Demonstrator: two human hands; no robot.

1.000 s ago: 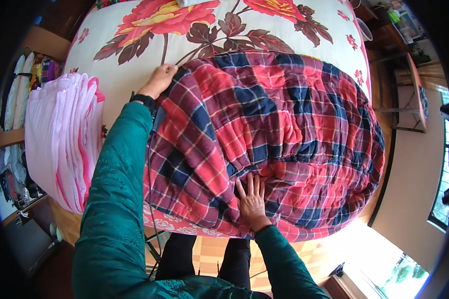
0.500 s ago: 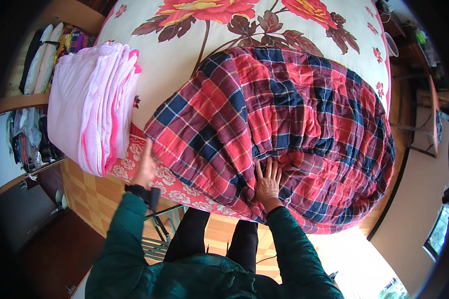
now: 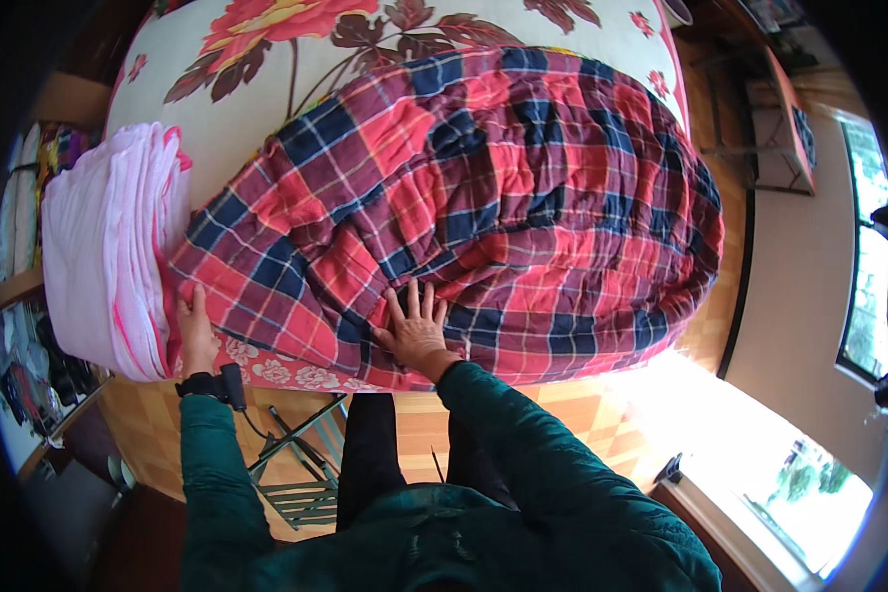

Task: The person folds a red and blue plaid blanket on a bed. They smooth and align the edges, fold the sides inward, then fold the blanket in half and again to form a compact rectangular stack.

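Observation:
A red, navy and maroon plaid quilt (image 3: 562, 197) lies rumpled across the near part of the bed. At its left corner my left hand (image 3: 199, 333) pinches the edge, with the thumb on top and the other fingers mostly hidden. My right hand (image 3: 416, 328) presses on the quilt near its front edge, fingers spread and palm down. Deep creases run out from under that palm. Just left of my left hand sits a folded pink blanket (image 3: 109, 247) with a brighter pink border, stacked in thick layers.
Beneath the quilt is a white floral bedsheet (image 3: 306, 74) with a red patterned border. A green slatted folding chair (image 3: 301, 503) stands by my legs. Shelves with folded clothes (image 3: 69, 143) line the left side; a table (image 3: 784, 118) stands at the right.
My left hand has moved from beside the quilt's corner to grip it. The corner now reaches further left, close to the pink blanket. My right hand stays spread on the quilt.

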